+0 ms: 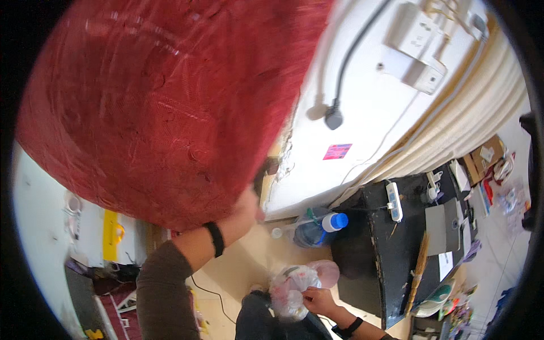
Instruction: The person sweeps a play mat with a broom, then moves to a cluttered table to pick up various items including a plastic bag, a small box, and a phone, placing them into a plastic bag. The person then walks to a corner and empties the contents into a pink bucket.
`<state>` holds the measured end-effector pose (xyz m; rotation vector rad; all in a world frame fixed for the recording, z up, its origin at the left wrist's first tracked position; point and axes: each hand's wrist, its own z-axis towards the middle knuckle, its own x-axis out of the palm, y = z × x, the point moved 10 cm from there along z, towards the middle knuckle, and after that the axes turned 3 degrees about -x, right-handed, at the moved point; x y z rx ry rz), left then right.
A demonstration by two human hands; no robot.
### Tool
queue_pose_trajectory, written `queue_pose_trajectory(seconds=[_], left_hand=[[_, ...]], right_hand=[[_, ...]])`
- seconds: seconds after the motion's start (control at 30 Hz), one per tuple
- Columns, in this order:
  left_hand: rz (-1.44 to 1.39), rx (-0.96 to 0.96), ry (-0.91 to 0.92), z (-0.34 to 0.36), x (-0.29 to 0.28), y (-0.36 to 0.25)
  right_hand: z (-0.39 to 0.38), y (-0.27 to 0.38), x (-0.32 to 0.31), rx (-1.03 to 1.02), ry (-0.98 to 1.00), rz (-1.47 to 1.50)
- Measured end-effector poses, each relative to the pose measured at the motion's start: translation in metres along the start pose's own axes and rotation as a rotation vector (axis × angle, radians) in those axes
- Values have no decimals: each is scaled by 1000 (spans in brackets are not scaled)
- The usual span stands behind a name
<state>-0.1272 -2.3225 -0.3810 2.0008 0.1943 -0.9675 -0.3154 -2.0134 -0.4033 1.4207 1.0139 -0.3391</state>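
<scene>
A large red curtain (153, 113) fills the upper left. My left hand (245, 211) is raised against its lower right edge, with a dark band on the wrist. That hand is smeared by motion and its fingers are partly hidden by the cloth. Lower down, my right hand (320, 300) grips a whitish see-through plastic bag (292, 292) with red marks, fingers pinched at its side. The bag hangs in front of my legs; what is inside cannot be made out. Beside it shows a pink round container (326, 272).
A big water bottle (310, 231) with a blue cap stands on the floor by a black table (354, 255). On the table lie a power strip (394, 202) and a straw broom (418, 272). A black plug (334, 117) hangs along the white wall (309, 170). A cable (215, 294) crosses the floor.
</scene>
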Motion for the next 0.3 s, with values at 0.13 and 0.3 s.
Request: queue_pose_trajectory(seconds=[0.13, 0.3], left_hand=[[-442, -185, 500, -124, 109, 55], [-542, -504, 849, -309, 215, 178]], right_hand=[[-6, 4, -32, -18, -109, -5], [-1, 5, -65, 33, -283, -16]])
